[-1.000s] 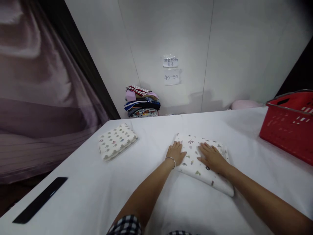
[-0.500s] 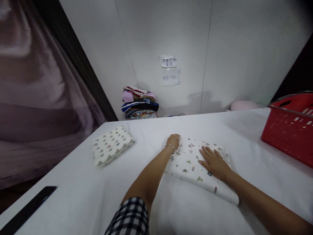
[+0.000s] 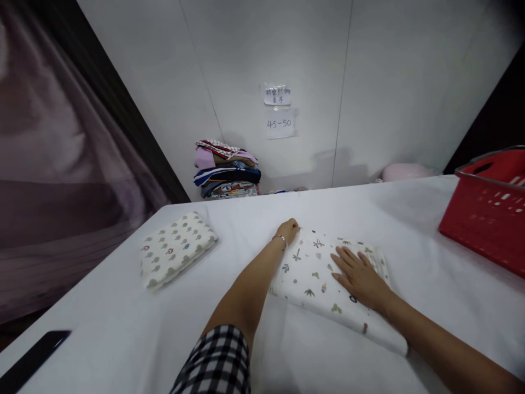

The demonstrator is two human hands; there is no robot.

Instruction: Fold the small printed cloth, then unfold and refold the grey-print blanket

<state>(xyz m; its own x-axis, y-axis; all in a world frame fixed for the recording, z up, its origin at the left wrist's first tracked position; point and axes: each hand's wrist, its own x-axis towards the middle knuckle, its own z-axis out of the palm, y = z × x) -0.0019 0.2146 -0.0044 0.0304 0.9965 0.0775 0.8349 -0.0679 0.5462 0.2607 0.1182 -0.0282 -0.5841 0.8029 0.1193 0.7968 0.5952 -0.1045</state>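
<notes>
A folded white cloth (image 3: 305, 276) printed with small plants and shapes lies on the white table, angled across the middle right. At its far left corner is my left hand (image 3: 288, 230), fingers closed on the edge of the fabric. My right hand (image 3: 361, 276) rests flat on the cloth's right part with the fingers spread. A second folded cloth (image 3: 176, 249), white with grey-green tree-like motifs, lies apart on the left side of the table.
A red plastic basket (image 3: 484, 224) stands at the right edge. Behind the table is a stack of folded fabrics (image 3: 227, 169). A black flat object (image 3: 33, 361) lies front left. Paper signs (image 3: 281, 123) hang on the wall, and a pink rounded item (image 3: 406, 171) sits behind.
My left hand has shifted slightly at the cloth's far left corner, its fingers now more closed on the edge. The right hand stays flat on the cloth. The view has tilted slightly.
</notes>
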